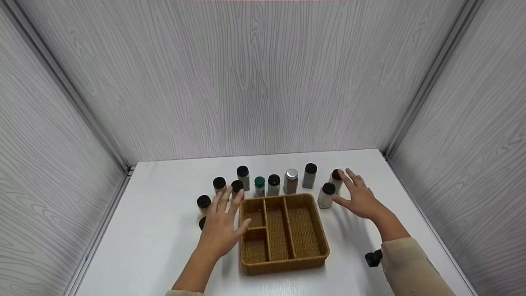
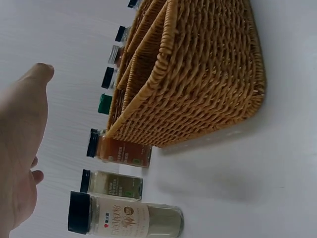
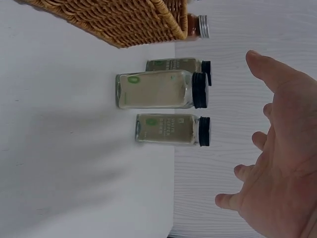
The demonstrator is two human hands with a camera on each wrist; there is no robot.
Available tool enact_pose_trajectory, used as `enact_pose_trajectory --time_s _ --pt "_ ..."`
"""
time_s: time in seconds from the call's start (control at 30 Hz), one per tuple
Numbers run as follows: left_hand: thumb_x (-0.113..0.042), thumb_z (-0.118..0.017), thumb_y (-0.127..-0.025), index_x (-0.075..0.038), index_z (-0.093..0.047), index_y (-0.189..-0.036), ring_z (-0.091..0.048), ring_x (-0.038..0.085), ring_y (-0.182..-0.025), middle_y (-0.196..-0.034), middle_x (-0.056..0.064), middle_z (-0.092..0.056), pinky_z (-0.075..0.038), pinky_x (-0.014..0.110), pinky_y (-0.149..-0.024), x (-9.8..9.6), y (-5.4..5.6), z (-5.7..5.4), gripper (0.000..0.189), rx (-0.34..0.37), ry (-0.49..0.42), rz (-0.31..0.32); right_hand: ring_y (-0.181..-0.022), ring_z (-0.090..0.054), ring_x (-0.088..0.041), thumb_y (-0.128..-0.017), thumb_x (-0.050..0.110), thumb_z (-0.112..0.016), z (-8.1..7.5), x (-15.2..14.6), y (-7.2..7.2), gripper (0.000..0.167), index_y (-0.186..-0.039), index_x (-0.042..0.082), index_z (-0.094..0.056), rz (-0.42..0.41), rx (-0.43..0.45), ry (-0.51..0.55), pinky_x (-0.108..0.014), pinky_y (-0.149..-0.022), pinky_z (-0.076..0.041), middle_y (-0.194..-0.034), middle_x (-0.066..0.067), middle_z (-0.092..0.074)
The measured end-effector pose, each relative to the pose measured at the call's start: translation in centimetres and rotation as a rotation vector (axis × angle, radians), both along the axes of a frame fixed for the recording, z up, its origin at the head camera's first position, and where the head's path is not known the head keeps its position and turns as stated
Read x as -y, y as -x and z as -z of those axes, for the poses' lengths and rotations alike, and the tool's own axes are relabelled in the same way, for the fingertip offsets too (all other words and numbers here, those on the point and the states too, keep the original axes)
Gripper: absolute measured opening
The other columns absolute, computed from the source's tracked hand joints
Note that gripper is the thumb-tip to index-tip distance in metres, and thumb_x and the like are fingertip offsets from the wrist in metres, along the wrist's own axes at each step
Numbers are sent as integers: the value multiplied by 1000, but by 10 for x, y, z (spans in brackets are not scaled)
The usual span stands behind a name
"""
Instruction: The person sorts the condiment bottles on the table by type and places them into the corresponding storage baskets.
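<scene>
- Step in hand: I am judging this to be an open-handed approach to the bottles (image 1: pixel 273 188), with no grasp made.
- Landmark: the wicker basket (image 1: pixel 283 266) is standing on the white table (image 1: pixel 135 230), its dividers forming four compartments.
- Bottle positions: all the bottles I am seeing are standing outside the basket, in an arc along its left, far and right sides. The green-capped bottle (image 1: pixel 259 188) and the silver-capped bottle (image 1: pixel 291 183) are standing just beyond its far wall.
- Left hand: I am holding my left hand (image 1: pixel 220 230) over the left side of the basket, fingers spread and gripping nothing. It is hiding most of a black-capped bottle (image 1: pixel 202 222) left of the basket.
- Right hand: I am holding my right hand (image 1: pixel 359 200) to the right of the basket, fingers extended and gripping nothing. The pale bottle (image 1: pixel 326 200), just beside the basket's far right corner, is lying nearest my thumb.
- Visibility: my right fingertips are overlapping bottles in the head view, so contact is unclear there; the right wrist view is showing a gap.
- Next move: taking hold of a bottle is calling, I am judging, for lowering one hand and closing thumb and fingers around a single body, sparing its close neighbours.
</scene>
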State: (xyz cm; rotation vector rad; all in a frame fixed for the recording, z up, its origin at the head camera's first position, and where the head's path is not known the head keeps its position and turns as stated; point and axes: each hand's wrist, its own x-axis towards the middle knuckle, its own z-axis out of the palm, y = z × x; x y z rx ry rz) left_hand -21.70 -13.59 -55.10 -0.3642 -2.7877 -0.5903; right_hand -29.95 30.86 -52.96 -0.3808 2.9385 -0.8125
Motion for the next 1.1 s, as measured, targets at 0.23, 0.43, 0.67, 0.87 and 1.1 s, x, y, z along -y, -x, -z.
enact_pose_trajectory --time_s 0.23,0.43,0.67,0.87,1.1 --pt "-51 -60 -109 -34 -18 -175 -39 52 -158 -182 15 -18 -51 70 -115 -9 -12 22 79 141 -232 69 -164 -16 -57 -106 23 -73 23 -12 10 93 -175 11 -12 -42 40 155 -77 -128 -28 -180 -29 -6" --pt "-55 -56 -110 -27 -17 -176 -33 57 -159 -181 21 -17 -39 80 -120 -2 -11 39 81 333 -497 111 -162 -21 -59 -105 19 -73 32 -14 16 91 -175 15 -16 -18 101 263 -74 -126 -34 -180 -28 -11" --pt "-45 -64 -110 -25 -19 -175 -32 63 -157 -183 22 -10 -50 71 -116 9 -7 53 82 597 -778 181 -165 -21 -53 -105 10 -72 39 -10 22 84 -174 20 -24 35 226 429 -66 -124 -44 -183 -20 -10" --pt "-36 -75 -104 -29 -24 -173 -24 57 -164 -184 16 -8 -44 68 -123 16 -6 63 85 724 -857 208 -164 -23 -55 -105 1 -68 47 -4 25 85 -174 14 -22 7 270 550 -64 -125 -45 -182 -23 -11" --pt "-30 -80 -101 -23 -24 -173 -19 55 -166 -185 15 -5 -50 62 -121 22 -5 74 92 755 -869 250 -163 -23 -57 -104 -5 -65 54 5 31 84 -174 9 -20 -2 251 577 -54 -121 -51 -180 -26 -16"
